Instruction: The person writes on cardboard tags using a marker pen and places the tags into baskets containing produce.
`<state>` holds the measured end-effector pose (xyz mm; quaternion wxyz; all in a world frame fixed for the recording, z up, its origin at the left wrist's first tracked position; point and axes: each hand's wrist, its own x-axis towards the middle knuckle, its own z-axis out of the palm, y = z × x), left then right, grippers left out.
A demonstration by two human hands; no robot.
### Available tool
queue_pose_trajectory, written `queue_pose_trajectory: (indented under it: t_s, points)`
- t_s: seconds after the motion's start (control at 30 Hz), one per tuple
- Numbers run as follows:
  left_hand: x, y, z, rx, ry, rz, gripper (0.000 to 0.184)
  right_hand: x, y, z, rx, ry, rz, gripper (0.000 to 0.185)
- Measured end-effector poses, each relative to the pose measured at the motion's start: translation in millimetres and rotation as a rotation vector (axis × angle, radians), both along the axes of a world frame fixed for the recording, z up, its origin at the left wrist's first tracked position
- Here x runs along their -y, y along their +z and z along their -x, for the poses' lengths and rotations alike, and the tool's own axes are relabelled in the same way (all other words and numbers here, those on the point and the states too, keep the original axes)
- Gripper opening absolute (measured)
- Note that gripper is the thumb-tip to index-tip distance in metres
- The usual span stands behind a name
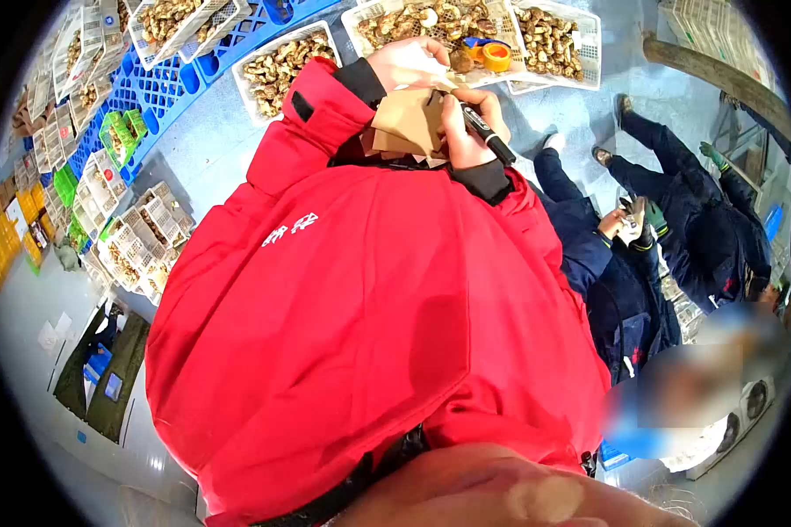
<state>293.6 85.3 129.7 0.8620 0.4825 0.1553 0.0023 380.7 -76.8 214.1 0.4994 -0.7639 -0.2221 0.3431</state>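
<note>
My left hand [404,63], at the end of a red sleeve with a black cuff, is closed on a pale slip of paper [426,68], partly washed out by glare. My right hand [476,132] grips a black marker [487,133] that slants down to the right. Its thumb lies against the edge of some brown cardboard pieces [410,121], stacked between my hands close to my chest. Just beyond my fingers, a roll of orange tape [496,58] rests on a white crate of mushrooms [395,28].
More mushroom crates stand at left [277,72] and right [560,44], beside a blue plastic pallet [154,92]. Stacked white crates [145,237] fill the left side. Two people in dark clothing [619,263] stand close on my right. A curved beam [720,75] is at upper right.
</note>
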Motion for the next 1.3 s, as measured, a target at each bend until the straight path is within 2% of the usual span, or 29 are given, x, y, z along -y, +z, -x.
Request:
queue_pose_trajectory:
  t_s: [0.07,0.13,0.23,0.33,0.37,0.4,0.47,0.5,0.57,0.67,0.7,0.8,0.93,1.07,1.13,1.2,1.23,1.3]
  points:
    - [8,5,6,0.057,0.017,-0.031,0.035,10,-3,8,0.072,0.056,-0.105,0.019]
    - [12,9,5,0.045,0.072,-0.114,0.035,8,5,5,0.122,0.078,0.002,0.019]
    - [3,7,1,0.060,0.066,-0.136,0.035,6,5,-2,0.193,0.133,-0.118,0.018]
    - [1,15,-2,0.058,0.056,-0.053,0.034,4,0,-2,0.081,0.111,-0.019,0.017]
    - [-4,16,-2,-0.097,0.001,0.041,0.030,2,8,-8,-0.001,0.110,-0.031,0.017]
    - [-7,13,-3,-0.110,0.007,0.023,0.030,5,-6,-5,0.077,0.042,-0.078,0.017]
    - [-5,8,-3,-0.145,0.014,0.001,0.030,13,-11,-1,-0.018,0.044,-0.121,0.017]
    - [0,7,2,0.048,0.089,-0.151,0.032,18,-12,1,-0.058,0.051,-0.134,0.016]
    - [0,1,6,0.049,0.081,-0.153,0.034,23,-4,6,-0.100,0.092,-0.144,0.016]
    - [3,-2,10,0.066,0.090,-0.092,0.035,28,1,6,-0.055,0.216,-0.108,0.016]
    - [2,1,10,0.041,0.078,-0.087,0.035,27,11,6,-0.060,0.214,-0.001,0.016]
    - [4,-5,9,0.030,0.096,-0.041,0.031,23,8,11,0.159,0.162,-0.069,0.013]
    - [4,4,12,0.057,0.134,-0.089,0.031,30,-3,9,0.054,0.166,-0.119,0.014]
    - [6,-2,14,0.043,0.109,-0.082,0.030,28,13,12,-0.037,0.244,-0.078,0.012]
    - [5,6,16,0.016,0.098,-0.152,0.031,27,13,14,0.088,0.116,-0.080,0.012]
    - [4,-1,16,0.014,0.105,-0.252,0.030,30,-6,16,0.101,0.021,-0.023,0.013]
    - [3,9,17,-0.035,0.081,-0.174,0.030,29,-2,16,0.116,0.065,-0.038,0.014]
    - [4,-4,13,0.025,0.126,-0.115,0.030,23,6,12,0.154,0.152,-0.079,0.014]
